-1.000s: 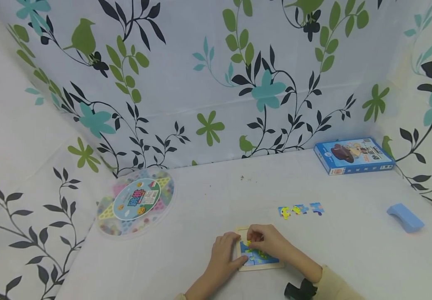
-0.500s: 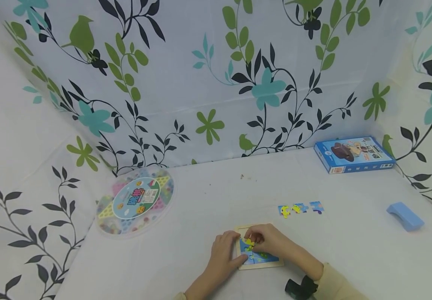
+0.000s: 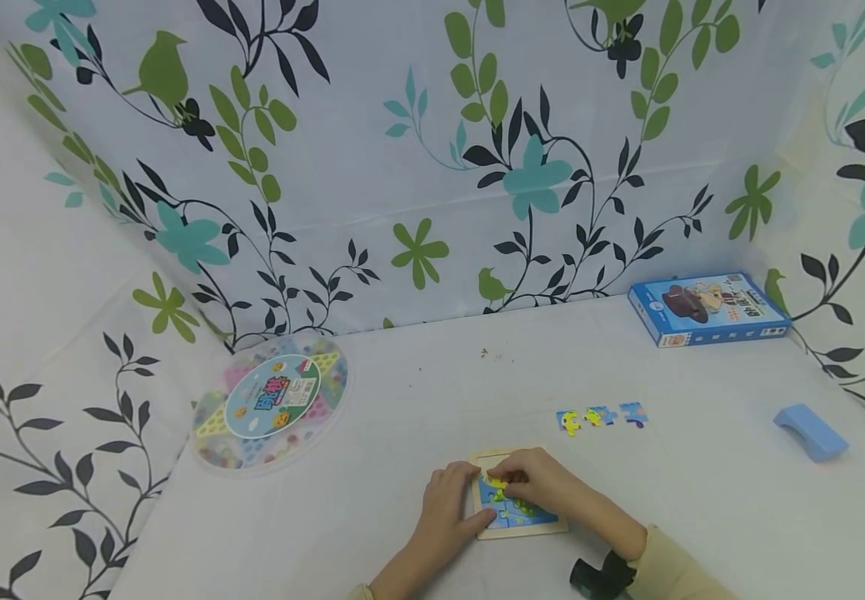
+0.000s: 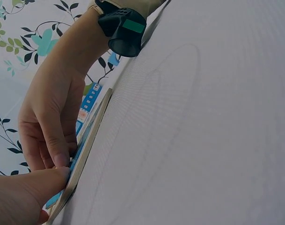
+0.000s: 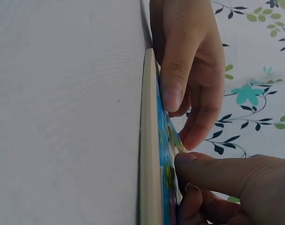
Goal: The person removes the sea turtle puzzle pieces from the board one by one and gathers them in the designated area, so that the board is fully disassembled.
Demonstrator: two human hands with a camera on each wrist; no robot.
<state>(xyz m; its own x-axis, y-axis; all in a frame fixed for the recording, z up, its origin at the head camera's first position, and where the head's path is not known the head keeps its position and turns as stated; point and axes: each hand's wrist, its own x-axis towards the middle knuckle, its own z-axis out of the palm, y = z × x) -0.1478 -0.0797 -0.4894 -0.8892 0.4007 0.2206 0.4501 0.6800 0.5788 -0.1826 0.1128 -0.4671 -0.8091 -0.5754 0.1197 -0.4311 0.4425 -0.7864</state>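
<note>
A small jigsaw puzzle in a pale wooden frame (image 3: 521, 532) lies on the table, its blue picture part-filled with pieces. My left hand (image 3: 443, 517) grips the frame's left side, with the thumb on the puzzle face near the lower left corner. Over the upper left part, my right hand (image 3: 547, 483) pinches a yellow-and-blue puzzle piece (image 5: 178, 140) between thumb and fingers. The right wrist view shows that piece tilted against the puzzle's surface. Behind the frame, a few loose puzzle pieces (image 3: 571, 423) lie in a row. The right hand hides the puzzle's upper right part.
At the back left lies a round, clear game board (image 3: 273, 398) with a printed label. A blue box (image 3: 710, 311) sits at the back right, and a blue arch-shaped block (image 3: 812, 433) is at the right. Patterned cloth (image 3: 372, 167) hangs behind the table.
My right hand has shifted slightly left over the puzzle's upper left part, and the pinched piece has turned and lowered there. The left hand stays on the frame.
</note>
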